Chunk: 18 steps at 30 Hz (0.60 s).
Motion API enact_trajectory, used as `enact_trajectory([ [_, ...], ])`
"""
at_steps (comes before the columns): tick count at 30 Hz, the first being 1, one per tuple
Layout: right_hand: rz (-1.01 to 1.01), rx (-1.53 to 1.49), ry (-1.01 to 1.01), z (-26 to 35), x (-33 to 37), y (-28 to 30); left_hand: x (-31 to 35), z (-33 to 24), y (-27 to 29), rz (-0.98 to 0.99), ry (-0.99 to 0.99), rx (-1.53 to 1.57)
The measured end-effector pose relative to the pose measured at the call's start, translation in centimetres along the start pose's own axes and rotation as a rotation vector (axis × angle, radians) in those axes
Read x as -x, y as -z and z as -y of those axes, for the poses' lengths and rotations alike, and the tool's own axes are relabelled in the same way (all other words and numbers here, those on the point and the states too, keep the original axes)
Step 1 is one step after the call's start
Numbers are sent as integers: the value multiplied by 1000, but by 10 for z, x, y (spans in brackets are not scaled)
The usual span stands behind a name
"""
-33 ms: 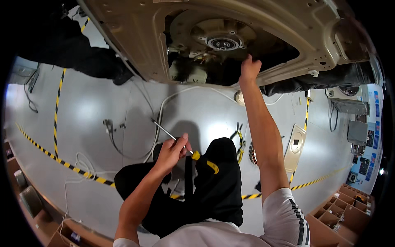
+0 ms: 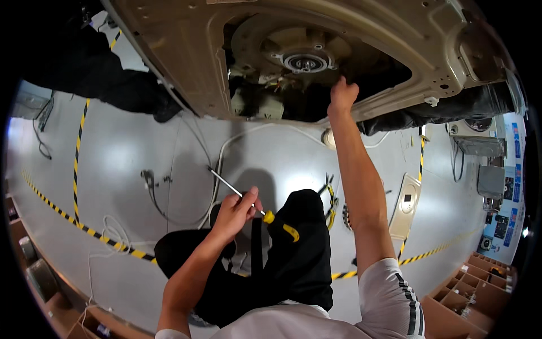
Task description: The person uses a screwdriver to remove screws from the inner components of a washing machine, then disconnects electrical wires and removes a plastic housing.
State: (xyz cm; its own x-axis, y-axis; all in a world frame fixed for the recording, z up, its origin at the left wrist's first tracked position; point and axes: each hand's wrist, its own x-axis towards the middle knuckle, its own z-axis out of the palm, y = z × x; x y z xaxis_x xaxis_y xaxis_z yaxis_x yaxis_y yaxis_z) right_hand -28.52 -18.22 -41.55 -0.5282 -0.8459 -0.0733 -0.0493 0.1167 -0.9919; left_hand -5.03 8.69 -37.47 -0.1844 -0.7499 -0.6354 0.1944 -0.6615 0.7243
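My left hand (image 2: pixel 235 213) is closed around a screwdriver (image 2: pixel 227 182), its metal shaft pointing forward and left. The yellow end of its handle shows beside my fingers, over my knee. My right hand (image 2: pixel 342 95) reaches up to the large opening of a beige metal machine housing (image 2: pixel 186 62). Its fingers look curled at the dark lower right part of the opening; whatever they may hold is hidden. Inside the opening, left of that hand, sits a round hub with a bearing (image 2: pixel 306 62). Below the hub are loose wires and connectors (image 2: pixel 276 83).
Pliers with yellow-and-black handles (image 2: pixel 331 203) and a beige panel (image 2: pixel 405 206) lie on the floor right of my knees. A grey hose (image 2: pixel 221 155) and a cable plug (image 2: pixel 148 178) lie ahead. Dark-clothed legs (image 2: pixel 135 93) stand beside the housing. Divided cardboard boxes (image 2: pixel 468 288) are at the lower right.
The view has shifted very slightly. Both hands keep their places, the left with the screwdriver and the right at the opening.
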Motion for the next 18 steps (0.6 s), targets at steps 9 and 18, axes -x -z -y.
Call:
enact_trajectory([
  [9,-229,-152,479,-28,-14,-15,-17,0,6,14,-165,-48],
  [18,-278,260,424,-27,-17,-9,-18,5,2,-1,-163,-14],
])
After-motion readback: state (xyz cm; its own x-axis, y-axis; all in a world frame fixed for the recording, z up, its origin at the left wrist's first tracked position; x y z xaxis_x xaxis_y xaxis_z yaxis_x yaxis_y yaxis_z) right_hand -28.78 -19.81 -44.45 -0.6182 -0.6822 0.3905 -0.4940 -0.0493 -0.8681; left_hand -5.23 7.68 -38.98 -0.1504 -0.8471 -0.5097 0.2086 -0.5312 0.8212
